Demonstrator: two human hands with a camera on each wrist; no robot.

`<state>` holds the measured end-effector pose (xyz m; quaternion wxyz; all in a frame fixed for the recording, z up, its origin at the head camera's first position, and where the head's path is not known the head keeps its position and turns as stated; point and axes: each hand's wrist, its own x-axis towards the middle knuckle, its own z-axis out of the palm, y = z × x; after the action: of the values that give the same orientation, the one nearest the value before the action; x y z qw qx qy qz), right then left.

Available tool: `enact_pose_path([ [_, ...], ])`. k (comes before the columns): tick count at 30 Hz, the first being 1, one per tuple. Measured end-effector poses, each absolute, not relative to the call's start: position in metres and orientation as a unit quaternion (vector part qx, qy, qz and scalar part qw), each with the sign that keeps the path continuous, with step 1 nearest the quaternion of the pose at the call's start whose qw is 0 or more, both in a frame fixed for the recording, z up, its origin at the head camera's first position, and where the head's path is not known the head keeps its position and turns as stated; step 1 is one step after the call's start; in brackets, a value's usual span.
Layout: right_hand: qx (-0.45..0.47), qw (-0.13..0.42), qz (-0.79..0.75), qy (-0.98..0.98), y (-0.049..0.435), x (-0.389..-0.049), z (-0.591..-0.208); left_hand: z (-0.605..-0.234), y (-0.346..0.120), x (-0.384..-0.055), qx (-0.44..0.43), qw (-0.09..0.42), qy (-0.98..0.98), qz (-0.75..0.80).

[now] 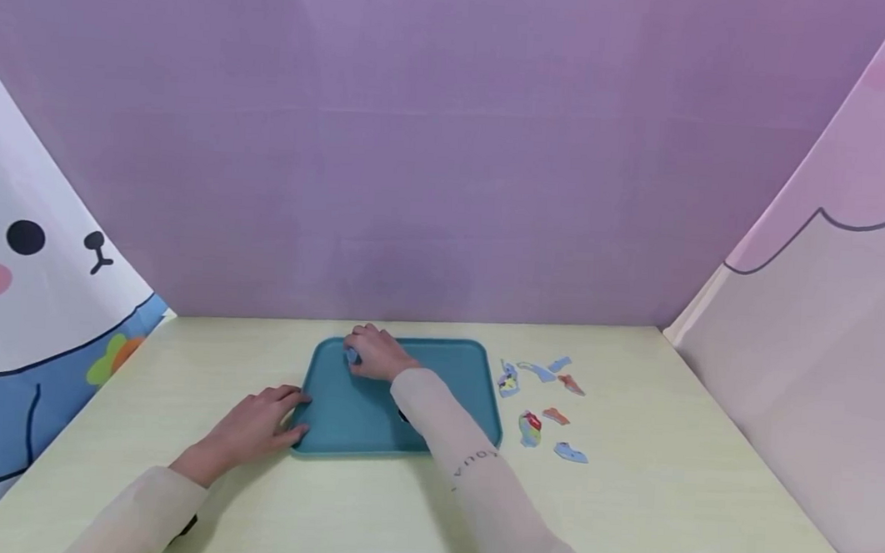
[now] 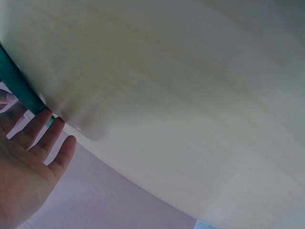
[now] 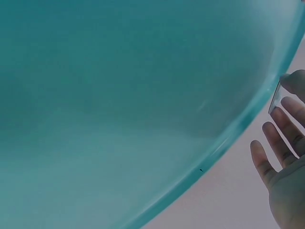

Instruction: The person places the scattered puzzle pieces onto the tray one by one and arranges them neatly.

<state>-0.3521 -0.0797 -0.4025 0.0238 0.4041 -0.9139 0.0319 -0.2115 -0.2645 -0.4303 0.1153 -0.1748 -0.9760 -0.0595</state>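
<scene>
My right hand point(image 1: 378, 354) is over the far left part of a teal tray point(image 1: 363, 423). Between thumb and fingertips it pinches a small, flat blue puzzle piece point(image 1: 351, 355). The right wrist view shows this piece point(image 3: 275, 98) nearly edge-on, close to the tray's rim, with the other fingers of that hand point(image 3: 290, 176) spread. At the tray's left side rests my left hand point(image 1: 258, 421), its fingertips and thumb touching the rim. In the left wrist view the fingers point(image 2: 40, 136) are extended along the tray's edge point(image 2: 19, 83).
Right of the tray, several flat puzzle pieces lie loose on the pale table: a multicoloured one point(image 1: 508, 382), a red and yellow one point(image 1: 529, 431), orange ones point(image 1: 570, 384) and blue ones point(image 1: 571, 453). Under my right sleeve a small dark spot point(image 1: 403, 416) shows. A purple curtain point(image 1: 447, 185) hangs behind.
</scene>
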Motion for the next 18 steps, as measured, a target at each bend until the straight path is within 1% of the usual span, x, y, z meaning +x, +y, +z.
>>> enact_pose_path([
  [18,0.388,0.021,0.027,-0.921,-0.0898,-0.3523,-0.4110,-0.4309,-0.2635,-0.2118,-0.174,0.117,-0.976,-0.059],
])
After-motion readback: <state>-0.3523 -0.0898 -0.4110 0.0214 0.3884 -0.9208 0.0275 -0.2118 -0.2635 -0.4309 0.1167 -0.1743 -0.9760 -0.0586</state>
